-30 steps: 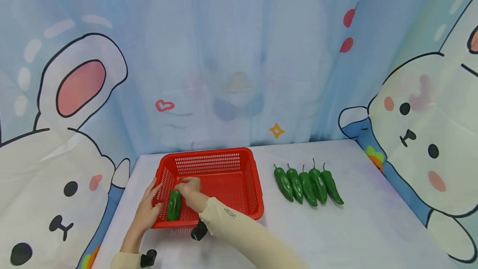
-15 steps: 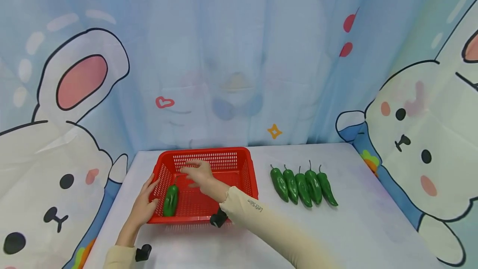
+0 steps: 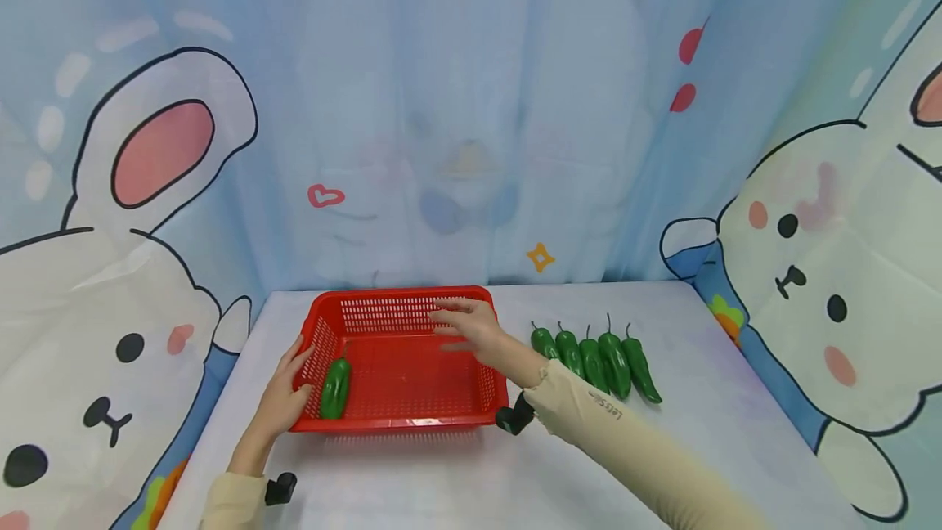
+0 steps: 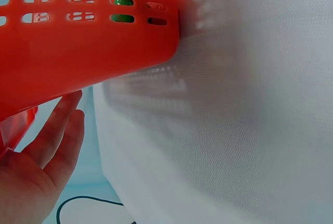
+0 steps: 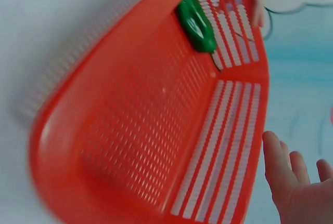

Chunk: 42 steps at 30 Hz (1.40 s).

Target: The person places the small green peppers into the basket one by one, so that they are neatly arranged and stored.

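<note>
The right hand [image 3: 478,330] is up over the right end of the red basket [image 3: 412,383], fingers loosely spread, holding nothing. The left hand [image 3: 283,395] touches the basket's left side, fingers almost straight. A green pepper [image 3: 335,388] lies inside, at the left; five peppers [image 3: 614,360] lie together on the tabletop [image 3: 736,432].

The basket [image 3: 401,424] sits on the left part of the worktop [image 3: 397,493], toward its far edge. In it, one pepper [image 3: 335,388] lies at the left end, running near to far beside the left wall, stem at the far end. The left hand [image 3: 283,395] is at the basket's left rim; the right hand [image 3: 474,330] is above its right end. Right of the basket and apart from it, five peppers [image 3: 593,362] lie side by side, stems far. A backdrop [image 3: 574,105] hangs behind the worktop.
</note>
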Tool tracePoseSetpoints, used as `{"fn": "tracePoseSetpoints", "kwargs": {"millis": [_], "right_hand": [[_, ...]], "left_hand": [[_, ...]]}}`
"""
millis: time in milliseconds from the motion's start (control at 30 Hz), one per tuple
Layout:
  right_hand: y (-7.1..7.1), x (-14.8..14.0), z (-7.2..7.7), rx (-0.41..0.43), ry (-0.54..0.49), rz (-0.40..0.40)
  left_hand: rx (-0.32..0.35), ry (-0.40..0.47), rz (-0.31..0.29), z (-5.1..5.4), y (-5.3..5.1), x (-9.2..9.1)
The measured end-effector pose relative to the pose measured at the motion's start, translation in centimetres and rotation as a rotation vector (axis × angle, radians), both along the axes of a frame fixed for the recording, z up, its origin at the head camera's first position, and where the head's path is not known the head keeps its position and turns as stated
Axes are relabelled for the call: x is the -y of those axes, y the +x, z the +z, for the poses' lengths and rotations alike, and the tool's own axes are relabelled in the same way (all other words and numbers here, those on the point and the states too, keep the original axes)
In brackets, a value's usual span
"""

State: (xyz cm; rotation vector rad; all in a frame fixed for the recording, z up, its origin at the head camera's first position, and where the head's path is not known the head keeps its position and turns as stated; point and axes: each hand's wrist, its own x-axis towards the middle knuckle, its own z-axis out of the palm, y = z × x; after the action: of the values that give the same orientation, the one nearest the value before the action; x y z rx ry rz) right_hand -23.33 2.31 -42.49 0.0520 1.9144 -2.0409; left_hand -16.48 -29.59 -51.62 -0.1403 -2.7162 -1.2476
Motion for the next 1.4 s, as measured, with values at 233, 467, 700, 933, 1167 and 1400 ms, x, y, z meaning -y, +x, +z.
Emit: {"fn": "tracePoseSetpoints", "kwargs": {"millis": [233,467,700,933,1167,1400], "right_hand": [[-0.8,-5.4,0.2,0.026,-0.048,-0.039],[-1.1,-11.7,-0.2,-0.011,-0.066,-0.023],[-1.5,-17.8,-1.2,0.036,-0.105,-0.076],[-1.5,-22.2,-1.8,0.068,-0.102,-0.142],[-1.5,-25.2,-2.2,0.068,-0.052,-0.182],[-1.3,-28.5,-3.2,0.058,0.025,-0.219]], "left_hand": [[-0.006,-0.015,-0.006,0.7,-0.2,0.3],[0.007,-0.021,-0.003,0.7,-0.2,0.3],[0.009,-0.015,0.001,0.5,-0.2,0.3],[0.013,-0.012,-0.001,0.1,-0.1,0.4],[-0.008,-0.01,-0.006,-0.1,-0.2,0.3],[-0.009,-0.005,-0.004,-0.1,-0.2,0.0]]}}
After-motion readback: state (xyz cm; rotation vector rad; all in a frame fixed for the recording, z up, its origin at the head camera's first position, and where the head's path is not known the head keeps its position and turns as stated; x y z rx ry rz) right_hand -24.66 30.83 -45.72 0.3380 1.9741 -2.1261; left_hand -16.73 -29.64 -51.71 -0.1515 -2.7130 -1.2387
